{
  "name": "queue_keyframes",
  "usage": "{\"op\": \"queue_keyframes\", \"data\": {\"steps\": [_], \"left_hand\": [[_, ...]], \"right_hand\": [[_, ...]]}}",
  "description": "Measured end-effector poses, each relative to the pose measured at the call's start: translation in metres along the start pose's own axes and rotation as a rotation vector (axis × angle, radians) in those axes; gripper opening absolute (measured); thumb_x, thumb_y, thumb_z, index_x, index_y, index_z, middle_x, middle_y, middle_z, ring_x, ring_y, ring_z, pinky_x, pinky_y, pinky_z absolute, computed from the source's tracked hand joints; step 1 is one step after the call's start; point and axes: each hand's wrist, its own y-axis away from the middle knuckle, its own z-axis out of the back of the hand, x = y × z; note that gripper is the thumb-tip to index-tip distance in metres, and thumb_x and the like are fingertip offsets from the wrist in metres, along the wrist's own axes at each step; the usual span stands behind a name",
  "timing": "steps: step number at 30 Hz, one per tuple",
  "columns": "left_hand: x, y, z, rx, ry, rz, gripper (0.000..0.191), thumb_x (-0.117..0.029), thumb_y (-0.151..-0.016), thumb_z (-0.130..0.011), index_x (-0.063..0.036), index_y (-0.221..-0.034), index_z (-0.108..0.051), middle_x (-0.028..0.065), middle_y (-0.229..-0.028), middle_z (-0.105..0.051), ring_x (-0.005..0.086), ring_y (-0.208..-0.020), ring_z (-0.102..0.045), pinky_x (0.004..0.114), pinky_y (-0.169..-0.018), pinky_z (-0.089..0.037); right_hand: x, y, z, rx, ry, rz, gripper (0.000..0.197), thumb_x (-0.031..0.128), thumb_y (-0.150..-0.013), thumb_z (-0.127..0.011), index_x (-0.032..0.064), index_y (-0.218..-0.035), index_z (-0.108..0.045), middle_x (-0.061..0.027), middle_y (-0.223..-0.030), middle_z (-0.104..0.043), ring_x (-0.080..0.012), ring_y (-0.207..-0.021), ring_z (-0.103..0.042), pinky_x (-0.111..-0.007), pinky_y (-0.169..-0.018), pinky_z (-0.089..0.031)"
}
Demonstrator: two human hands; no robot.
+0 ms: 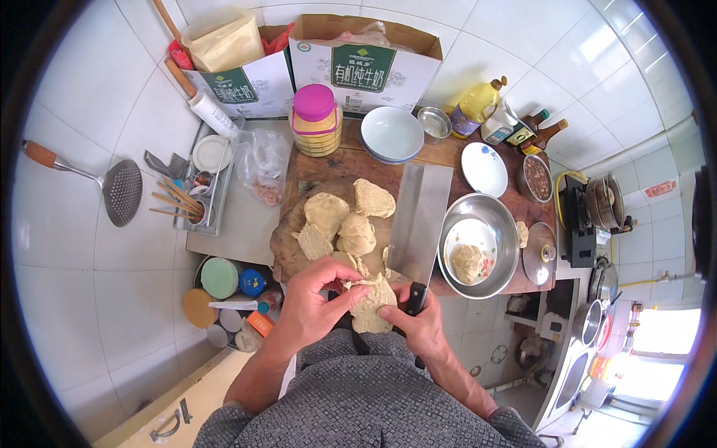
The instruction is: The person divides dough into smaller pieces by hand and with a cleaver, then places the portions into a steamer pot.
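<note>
A flat, pale doughy slab (374, 307) is held between both hands, close to my body. My left hand (330, 302) pinches a strip at its upper left edge. With my right hand (417, 319) I hold the slab's right side under the thumb and also grip the black handle of a cleaver (423, 224), whose wide blade points away from me. Several dough-like lumps (357, 234) and thin scraps rest on the round wooden board (291, 224) beyond my hands. Right of the blade, a steel basin (507, 263) contains a patterned dish with another lump (468, 263).
Behind the board stand a pink-lidded jar (315, 123), stacked bowls (392, 133) and an oil bottle (475, 106). A white plate (484, 168) and a glass lid (539, 263) are at the right. A utensil rack (215, 207) and a plastic bag (262, 162) are left.
</note>
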Motion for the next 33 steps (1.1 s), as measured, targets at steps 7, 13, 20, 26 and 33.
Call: {"op": "queue_keyframes", "data": {"steps": [7,13,20,26,33], "left_hand": [[0.014,0.006,-0.008,-0.046,0.02,-0.017,0.018,0.003,-0.092,-0.07,0.003,-0.108,-0.062,0.0069,-0.103,-0.066,0.0094,-0.092,-0.064,0.025,-0.079,-0.053],[0.031,0.008,-0.01,-0.144,0.445,0.083,0.017,0.004,-0.095,-0.066,0.003,-0.11,-0.06,0.0118,-0.109,-0.068,0.0135,-0.098,-0.067,0.029,-0.087,-0.056],[0.034,0.008,-0.021,-0.151,0.632,0.146,0.017,-0.001,-0.099,-0.062,0.0001,-0.113,-0.054,0.0158,-0.115,-0.067,0.0206,-0.109,-0.066,0.036,-0.097,-0.056],[0.032,0.008,-0.028,-0.023,0.471,0.054,0.031,0.013,-0.087,-0.069,-0.0029,-0.106,-0.051,0.0154,-0.129,-0.058,0.018,-0.118,-0.06,0.033,-0.103,-0.05],[0.032,0.005,-0.032,-0.043,0.323,-0.02,0.033,0.015,-0.083,-0.07,-0.0041,-0.098,-0.049,0.0115,-0.115,-0.059,0.0144,-0.109,-0.06,0.031,-0.098,-0.051]], "right_hand": [[-0.005,-0.002,0.007,-0.095,-0.159,-0.118,0.032,-0.003,-0.083,-0.08,0.0069,-0.09,-0.05,-0.0092,-0.105,-0.071,-0.0097,-0.08,-0.061,-0.026,-0.07,-0.052],[-0.007,-0.003,0.009,-0.11,-0.386,-0.142,0.024,-0.004,-0.086,-0.075,0.0078,-0.092,-0.055,-0.0055,-0.094,-0.068,-0.0125,-0.08,-0.064,-0.03,-0.072,-0.055],[0.002,-0.006,0.009,-0.129,-0.525,-0.164,0.023,-0.004,-0.088,-0.073,0.0088,-0.093,-0.054,-0.0053,-0.093,-0.066,-0.0172,-0.084,-0.068,-0.035,-0.076,-0.059],[0.004,-0.006,0.014,-0.183,-0.473,-0.121,0.024,-0.004,-0.09,-0.07,0.0096,-0.096,-0.051,-0.0073,-0.096,-0.065,-0.0201,-0.087,-0.069,-0.036,-0.077,-0.061],[-0.004,-0.002,0.021,-0.139,-0.441,-0.151,0.022,-0.002,-0.09,-0.068,0.0107,-0.096,-0.05,-0.0083,-0.101,-0.064,-0.0226,-0.095,-0.068,-0.041,-0.084,-0.06]]}}
